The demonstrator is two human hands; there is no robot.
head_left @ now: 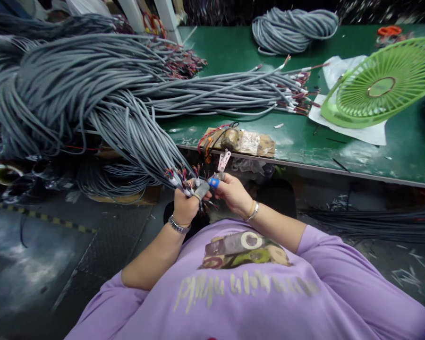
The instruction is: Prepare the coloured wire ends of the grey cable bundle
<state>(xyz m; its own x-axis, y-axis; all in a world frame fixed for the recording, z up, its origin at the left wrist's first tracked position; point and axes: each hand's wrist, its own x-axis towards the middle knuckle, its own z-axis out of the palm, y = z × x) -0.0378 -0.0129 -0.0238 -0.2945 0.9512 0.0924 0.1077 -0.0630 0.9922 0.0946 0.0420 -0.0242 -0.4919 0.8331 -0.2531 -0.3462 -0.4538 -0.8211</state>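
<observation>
My left hand (184,204) is closed around the stripped ends of a thick bundle of grey cables (134,132) that droops from the bench down to my lap. A grey finger cot covers one fingertip. My right hand (233,192), with blue tape on a fingertip, pinches one of the thin coloured wire ends (194,182) sticking out of that bundle. Both hands meet just below the bench edge, over my purple shirt. A bracelet sits on each wrist.
A green bench (403,151) carries a large heap of grey cables (67,75), a cable coil (292,29), a green fan grille (378,85) on white paper, and a small taped wooden fixture (241,140) with a pink clip. The dark floor lies to the left.
</observation>
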